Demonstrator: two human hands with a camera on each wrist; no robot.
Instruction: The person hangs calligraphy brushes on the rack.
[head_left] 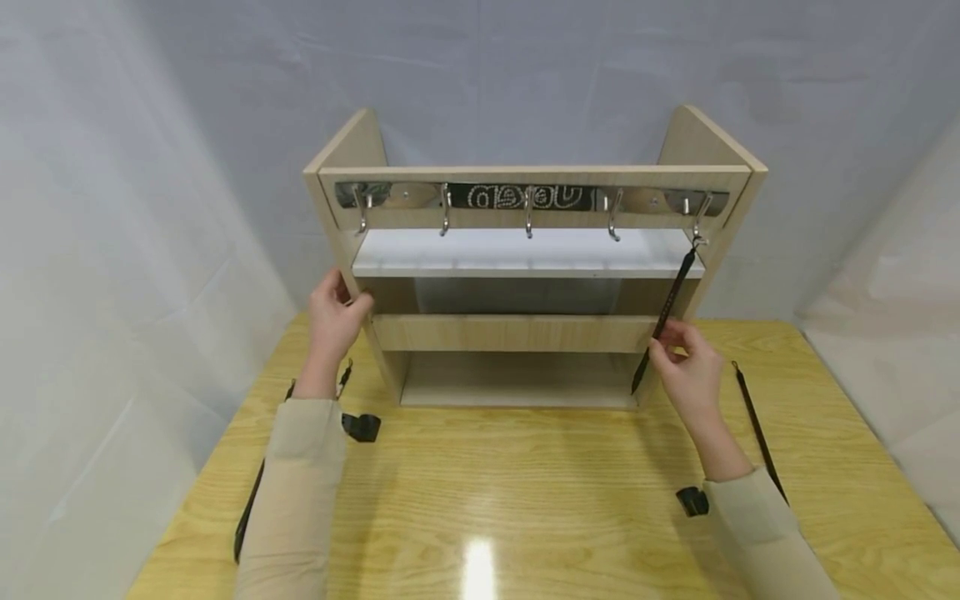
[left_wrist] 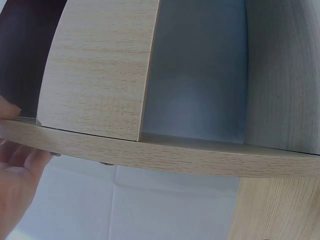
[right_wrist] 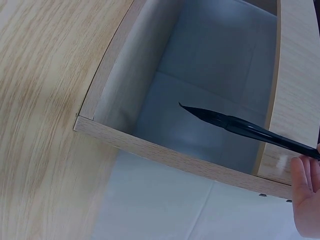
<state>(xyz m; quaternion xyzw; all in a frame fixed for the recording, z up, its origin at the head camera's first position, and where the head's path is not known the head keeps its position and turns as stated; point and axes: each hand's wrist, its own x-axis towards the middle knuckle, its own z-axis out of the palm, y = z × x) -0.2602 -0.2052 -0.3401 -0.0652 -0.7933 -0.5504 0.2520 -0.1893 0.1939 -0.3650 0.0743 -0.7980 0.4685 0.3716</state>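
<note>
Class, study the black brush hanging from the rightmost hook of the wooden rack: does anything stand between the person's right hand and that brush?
Nothing visible does. The right hand already pinches the brush partway down its shaft, while the top hangs from the rightmost hook. The left hand holds the rack at its left side panel, well away.

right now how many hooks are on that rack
5, in a row on the metal rail: far left, left of middle, middle, right of middle, far right, where a brush hangs.

Open tabletop [head_left: 525,500] in front; shelf unit [head_left: 525,333] behind
</note>
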